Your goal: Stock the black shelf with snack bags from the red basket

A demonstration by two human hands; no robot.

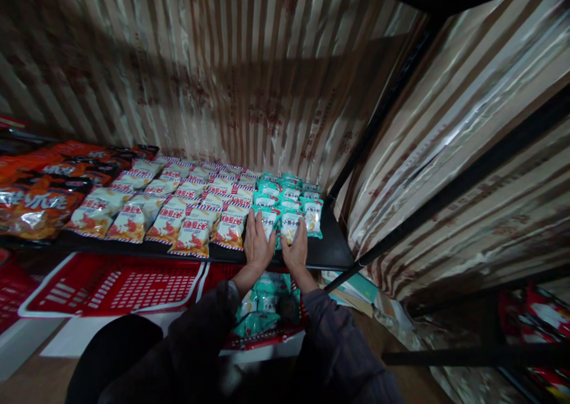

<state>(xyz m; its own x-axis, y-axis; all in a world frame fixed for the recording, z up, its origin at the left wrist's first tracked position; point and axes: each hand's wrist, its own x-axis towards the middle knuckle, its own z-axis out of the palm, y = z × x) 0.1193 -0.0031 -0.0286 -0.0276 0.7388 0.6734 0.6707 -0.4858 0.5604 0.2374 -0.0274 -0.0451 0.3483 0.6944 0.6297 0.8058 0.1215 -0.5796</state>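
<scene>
Small teal-and-white snack bags stand in short rows at the right end of the black shelf. At the front of these rows, my left hand (258, 243) is around the lower part of the left teal snack bag (268, 221), fingers along its left side and thumb at its lower right. Beside it, my right hand (296, 251) holds the right teal snack bag (290, 224), with the thumb at the lower left edge and the fingers along the right edge. Another teal bag (312, 214) stands just right of my right hand. Both bags lean back against those behind.
White-and-orange snack bags (191, 230) fill the shelf (327, 251) to the left, then larger orange-and-black bags (40, 205). Below, a red basket (289, 337) holds more teal bags (267, 303); another red basket (129, 282) is beside it. Black shelf posts (445, 199) slant at right.
</scene>
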